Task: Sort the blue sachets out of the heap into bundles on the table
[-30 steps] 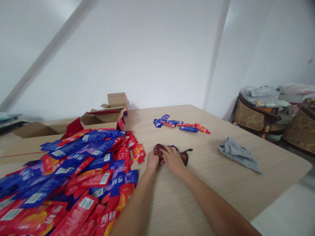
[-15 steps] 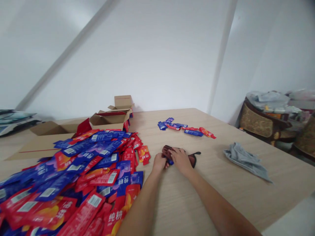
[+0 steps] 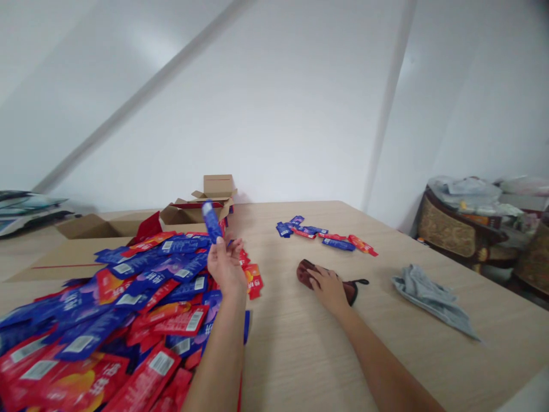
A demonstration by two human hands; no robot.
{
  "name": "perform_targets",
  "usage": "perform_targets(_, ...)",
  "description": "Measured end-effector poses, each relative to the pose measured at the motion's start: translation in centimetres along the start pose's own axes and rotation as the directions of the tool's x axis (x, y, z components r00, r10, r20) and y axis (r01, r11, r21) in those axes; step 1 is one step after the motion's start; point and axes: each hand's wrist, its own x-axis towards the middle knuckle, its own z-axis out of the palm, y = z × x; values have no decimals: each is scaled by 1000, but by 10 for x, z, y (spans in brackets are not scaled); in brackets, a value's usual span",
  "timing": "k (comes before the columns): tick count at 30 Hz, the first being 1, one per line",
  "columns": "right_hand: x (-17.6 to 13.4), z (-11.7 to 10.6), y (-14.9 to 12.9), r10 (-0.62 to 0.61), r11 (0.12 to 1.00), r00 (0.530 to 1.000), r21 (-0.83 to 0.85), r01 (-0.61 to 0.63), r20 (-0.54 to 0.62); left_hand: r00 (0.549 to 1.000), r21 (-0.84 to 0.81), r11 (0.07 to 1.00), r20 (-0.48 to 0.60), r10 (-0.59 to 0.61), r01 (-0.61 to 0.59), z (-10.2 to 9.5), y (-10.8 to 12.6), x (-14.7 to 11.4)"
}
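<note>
The wood-grain table (image 3: 295,355) bears a red-and-blue sachet heap (image 3: 150,277) at 8 o'clock; the brown pouch (image 3: 305,272) at 5 o'clock, held 2-handed 0.5 s ago, now has only the right hand (image 3: 331,290) on it; the left hand (image 3: 226,268), well apart, pinches 1 blue sachet (image 3: 211,221) aloft at 9 o'clock, so sachet and pouch are separate

Table (image 3: 283,349), pale wood-grain; bears heaped red and blue sachets (image 3: 128,309), open cartons (image 3: 79,254), brown pouch (image 3: 303,273), crumpled grey cloth (image 3: 431,297), scattered sachets (image 3: 338,244).

The only view looks from the person's head, forward and down, close over the surface (image 3: 287,355) and facing the wall (image 3: 300,114) beyond its far edge.
</note>
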Motion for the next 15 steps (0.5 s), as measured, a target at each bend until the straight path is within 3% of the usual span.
perform_targets(2,1,2,-6,-67,994,998,84,67,-3,995,10,995,16,-96,96,-2,-7,-4)
perform_targets(4,6,5,-10,-100,982,995,159,103,-28,975,94,973,56,-217,211,-6,-29,-15)
perform_targets(8,38,6,2,50,990,996,138,-39,-75,883,411,844,165,-440,344,-25,-86,-46)
perform_targets(11,76,4,38,186,982,978,3,-186,-90,828,626,726,221,-515,285,-48,-120,-62)
perform_targets(15,119,1,111,312,933,945,-160,-324,-96,816,733,666,297,-495,138,-71,-138,-69)
